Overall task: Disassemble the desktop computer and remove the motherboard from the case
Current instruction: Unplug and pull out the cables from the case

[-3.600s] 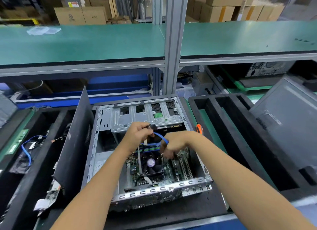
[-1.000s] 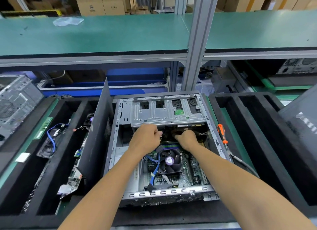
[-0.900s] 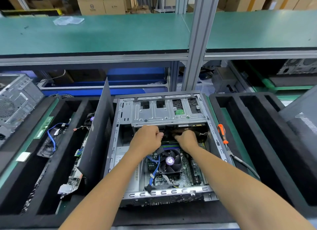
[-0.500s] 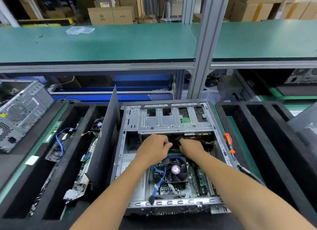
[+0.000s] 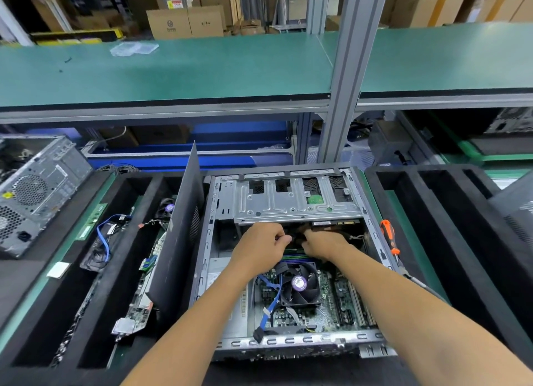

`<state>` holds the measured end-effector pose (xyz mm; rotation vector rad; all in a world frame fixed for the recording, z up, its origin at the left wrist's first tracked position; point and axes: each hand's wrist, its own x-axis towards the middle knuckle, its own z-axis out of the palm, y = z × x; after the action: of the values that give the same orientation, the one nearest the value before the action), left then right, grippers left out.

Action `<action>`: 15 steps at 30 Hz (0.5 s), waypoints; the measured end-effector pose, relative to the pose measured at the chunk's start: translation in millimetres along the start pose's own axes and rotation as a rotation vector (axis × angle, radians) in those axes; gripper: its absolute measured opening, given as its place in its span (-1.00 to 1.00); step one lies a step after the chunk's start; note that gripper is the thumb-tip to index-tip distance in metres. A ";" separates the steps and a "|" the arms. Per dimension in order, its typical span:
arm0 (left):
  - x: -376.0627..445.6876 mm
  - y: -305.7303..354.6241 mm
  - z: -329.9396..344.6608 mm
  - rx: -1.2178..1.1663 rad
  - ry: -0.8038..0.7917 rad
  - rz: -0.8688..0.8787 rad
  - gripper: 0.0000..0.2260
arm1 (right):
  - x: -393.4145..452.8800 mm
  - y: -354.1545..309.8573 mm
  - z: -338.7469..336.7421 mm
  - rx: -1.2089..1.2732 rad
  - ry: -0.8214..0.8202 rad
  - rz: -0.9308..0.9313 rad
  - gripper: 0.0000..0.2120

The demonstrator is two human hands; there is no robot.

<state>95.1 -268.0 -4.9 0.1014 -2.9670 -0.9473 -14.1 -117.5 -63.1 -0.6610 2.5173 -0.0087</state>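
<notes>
Reaching into the open case, my left hand pinches a small dark part I cannot identify, at twelve o'clock of the fan. My right hand curls beside it; its grip I cannot tell. The motherboard lies at the case's six o'clock.

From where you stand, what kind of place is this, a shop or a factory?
Most likely a factory or refurbishing line for computers, not a shop. A long green workbench runs across, stacked cardboard boxes stand behind, and black foam trays flank the open computer case.
</notes>
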 end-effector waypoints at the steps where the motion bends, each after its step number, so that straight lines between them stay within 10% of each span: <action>1: 0.0 -0.2 0.0 0.001 0.001 0.001 -0.75 | 0.3 -0.3 -0.3 -0.007 -0.016 0.002 -0.62; 15: 0.2 -0.7 0.8 0.007 0.008 0.018 -0.76 | -2.2 -6.3 8.3 0.097 0.063 0.032 -0.98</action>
<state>94.8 -268.1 -6.0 0.0775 -2.9593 -0.9322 -5.5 -121.0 -68.2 -0.5901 2.5687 -0.1415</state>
